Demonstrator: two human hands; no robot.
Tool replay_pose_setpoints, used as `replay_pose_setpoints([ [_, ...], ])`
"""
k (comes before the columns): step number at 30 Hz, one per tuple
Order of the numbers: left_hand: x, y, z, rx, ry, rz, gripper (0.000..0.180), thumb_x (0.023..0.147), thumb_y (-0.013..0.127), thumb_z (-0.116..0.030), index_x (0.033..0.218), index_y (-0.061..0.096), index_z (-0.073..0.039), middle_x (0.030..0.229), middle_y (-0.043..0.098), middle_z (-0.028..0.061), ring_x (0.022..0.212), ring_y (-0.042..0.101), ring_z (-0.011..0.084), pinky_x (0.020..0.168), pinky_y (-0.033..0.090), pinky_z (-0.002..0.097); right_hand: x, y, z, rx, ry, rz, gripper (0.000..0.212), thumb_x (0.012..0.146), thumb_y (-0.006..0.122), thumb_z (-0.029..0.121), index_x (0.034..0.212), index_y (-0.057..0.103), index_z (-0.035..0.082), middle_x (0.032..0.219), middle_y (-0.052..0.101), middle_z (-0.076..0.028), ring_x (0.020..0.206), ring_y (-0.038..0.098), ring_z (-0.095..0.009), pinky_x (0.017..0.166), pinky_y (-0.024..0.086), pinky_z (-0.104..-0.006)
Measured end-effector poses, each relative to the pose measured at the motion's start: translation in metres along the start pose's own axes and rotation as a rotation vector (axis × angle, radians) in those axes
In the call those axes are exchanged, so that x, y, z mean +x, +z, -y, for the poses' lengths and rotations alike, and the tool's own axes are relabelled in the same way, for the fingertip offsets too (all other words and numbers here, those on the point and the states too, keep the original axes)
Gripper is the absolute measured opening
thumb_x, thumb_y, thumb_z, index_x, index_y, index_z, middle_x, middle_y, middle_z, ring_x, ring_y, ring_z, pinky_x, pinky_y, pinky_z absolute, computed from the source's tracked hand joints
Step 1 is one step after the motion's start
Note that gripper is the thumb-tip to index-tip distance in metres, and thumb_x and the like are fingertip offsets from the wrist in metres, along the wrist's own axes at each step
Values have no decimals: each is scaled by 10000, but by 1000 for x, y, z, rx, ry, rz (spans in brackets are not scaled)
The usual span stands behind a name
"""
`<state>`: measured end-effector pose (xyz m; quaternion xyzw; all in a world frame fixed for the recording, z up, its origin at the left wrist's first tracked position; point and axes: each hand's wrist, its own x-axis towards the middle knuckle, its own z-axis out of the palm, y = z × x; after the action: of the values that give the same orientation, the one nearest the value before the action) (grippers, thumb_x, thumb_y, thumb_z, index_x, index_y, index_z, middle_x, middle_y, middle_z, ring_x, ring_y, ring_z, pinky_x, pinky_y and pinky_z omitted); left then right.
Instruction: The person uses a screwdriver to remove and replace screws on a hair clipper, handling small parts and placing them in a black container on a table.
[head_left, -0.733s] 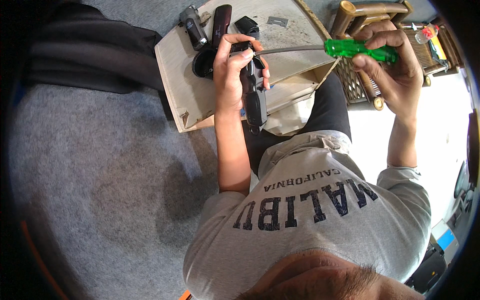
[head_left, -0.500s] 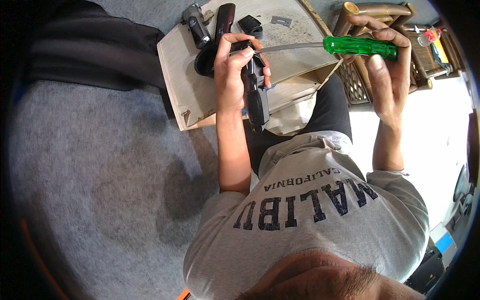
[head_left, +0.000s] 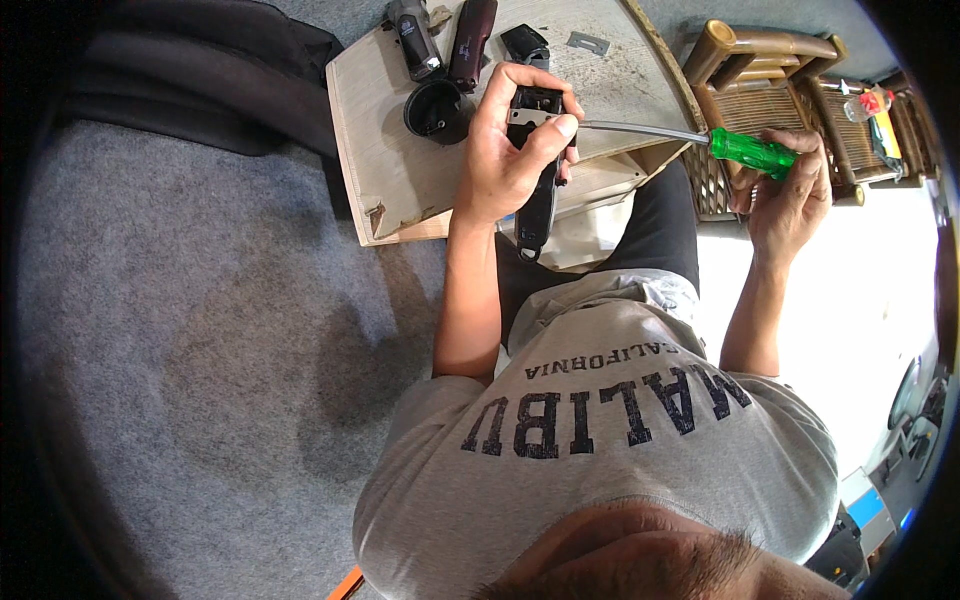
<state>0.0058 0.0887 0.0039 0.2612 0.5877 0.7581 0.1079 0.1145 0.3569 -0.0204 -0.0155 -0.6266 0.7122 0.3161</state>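
My left hand (head_left: 510, 150) grips a black hair clipper body (head_left: 537, 200), held upright over a worn wooden board (head_left: 380, 170). My right hand (head_left: 790, 195) holds a screwdriver by its green handle (head_left: 752, 150). Its metal shaft (head_left: 640, 130) runs left to the top of the clipper, right by my left thumb. The tip is hidden behind my fingers.
On the board lie a round black cap (head_left: 437, 110), two more clipper bodies (head_left: 415, 35) (head_left: 472, 40), a small black part (head_left: 525, 42) and a metal plate (head_left: 587, 42). A bamboo rack (head_left: 775, 70) stands at the right. Grey carpet (head_left: 200, 330) covers the left.
My right hand has dropped slightly and turned on the green handle. The shaft stays at the top of the clipper, and my left hand keeps its hold.
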Motion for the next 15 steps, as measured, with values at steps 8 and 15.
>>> replay_pose_setpoints([
  [8,0,1,0,-11,1,0,253,975,659,-45,1184,522,-12,1012,666,90,692,654,117,558,560,261,-11,-8,-5,-125,73,74,318,1131,512,307,1220,491,3,855,674,-176,527,609,-175,423,434,-251],
  [15,1,0,2,-42,-1,-12,261,969,664,-43,1188,524,-19,1006,671,80,693,652,113,561,562,264,-8,-19,-6,-76,24,198,394,1089,599,373,1208,500,11,727,669,-104,527,618,-121,447,394,-205],
])
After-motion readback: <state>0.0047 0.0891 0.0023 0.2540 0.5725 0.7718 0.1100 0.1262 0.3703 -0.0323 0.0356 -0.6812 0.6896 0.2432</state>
